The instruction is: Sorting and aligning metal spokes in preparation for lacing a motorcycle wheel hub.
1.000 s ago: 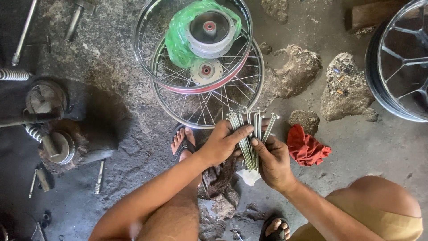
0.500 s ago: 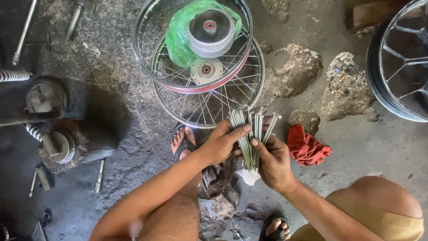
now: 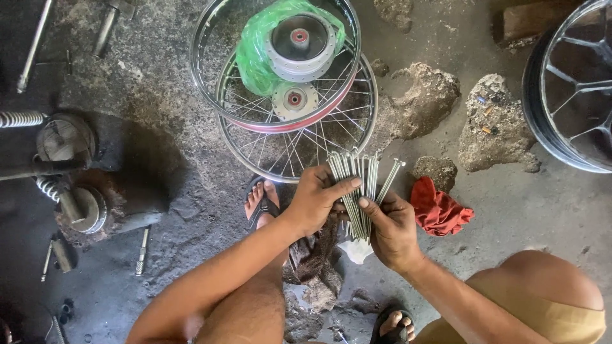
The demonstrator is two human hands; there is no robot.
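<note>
Steel spokes (image 3: pixel 361 191), a whole fistful of them, stand fanned out between the person's two hands, held above the concrete floor (image 3: pixel 548 210) just this side of the two stacked wheels (image 3: pixel 293 121). The left hand (image 3: pixel 317 200) wraps its fingers (image 3: pixel 341 188) around the bundle from the side, and the right hand (image 3: pixel 392 232) grips the lower ends, thumb pressed on the front. It looks like the sorting stage: the spokes are being squared up or picked through, though I can't quite tell from here whether any single one is being drawn out. The next move seems to call for a loose, careful pinch, so that one spoke slides free without the rest spilling. A hub wrapped in green plastic (image 3: pixel 255 51) sits on the upper rim, and a red rag (image 3: pixel 440 210) lies just right of the hands. Against half a second ago almost nothing differs; both hands hold the bundle in the same spot, the fan perhaps spread slightly wider.
</note>
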